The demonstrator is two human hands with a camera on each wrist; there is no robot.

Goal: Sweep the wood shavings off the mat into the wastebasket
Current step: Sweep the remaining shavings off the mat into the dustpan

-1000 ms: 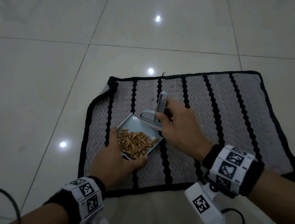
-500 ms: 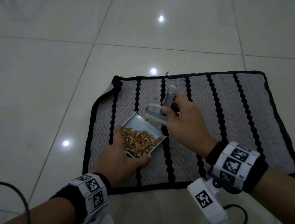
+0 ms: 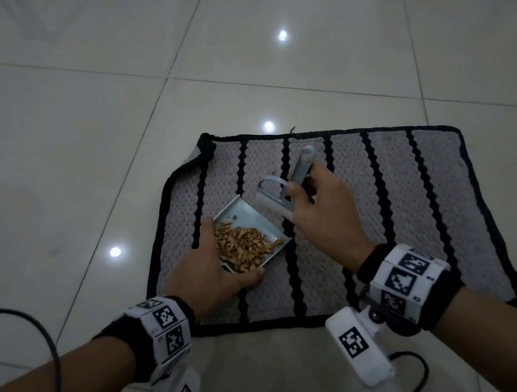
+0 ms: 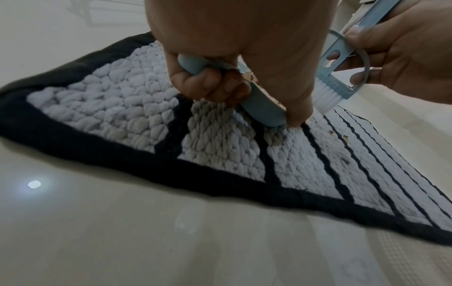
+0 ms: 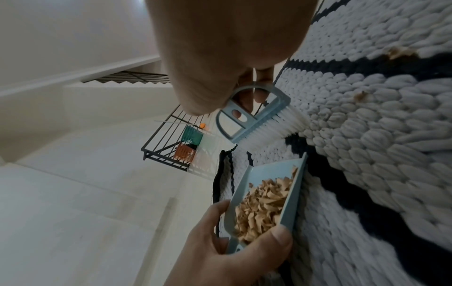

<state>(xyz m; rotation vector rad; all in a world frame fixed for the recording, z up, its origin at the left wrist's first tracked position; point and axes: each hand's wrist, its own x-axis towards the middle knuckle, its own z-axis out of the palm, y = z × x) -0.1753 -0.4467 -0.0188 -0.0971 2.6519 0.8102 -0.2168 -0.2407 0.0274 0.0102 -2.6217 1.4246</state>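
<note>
A grey mat (image 3: 367, 215) with black stripes lies on the tiled floor. My left hand (image 3: 208, 277) grips a small light-blue dustpan (image 3: 246, 216) by its near end; the pan rests on the mat and holds a pile of tan wood shavings (image 3: 244, 246). My right hand (image 3: 321, 217) grips the handle of a small blue brush (image 3: 285, 189), whose white bristles (image 5: 276, 123) touch the mat just beyond the pan's open edge. A few stray shavings (image 5: 398, 52) lie on the mat to the right. In the right wrist view two small baskets (image 5: 188, 145), green and orange, stand far off.
Glossy pale floor tiles (image 3: 78, 120) surround the mat on all sides. A black metal rack (image 5: 166, 143) stands by the far wall next to the baskets. Cables (image 3: 42, 352) trail from my wrist cameras near my forearms.
The brush has lifted away from the pan's mouth and moved toward the far side of the mat. The dustpan and my left hand have stayed where they were.
</note>
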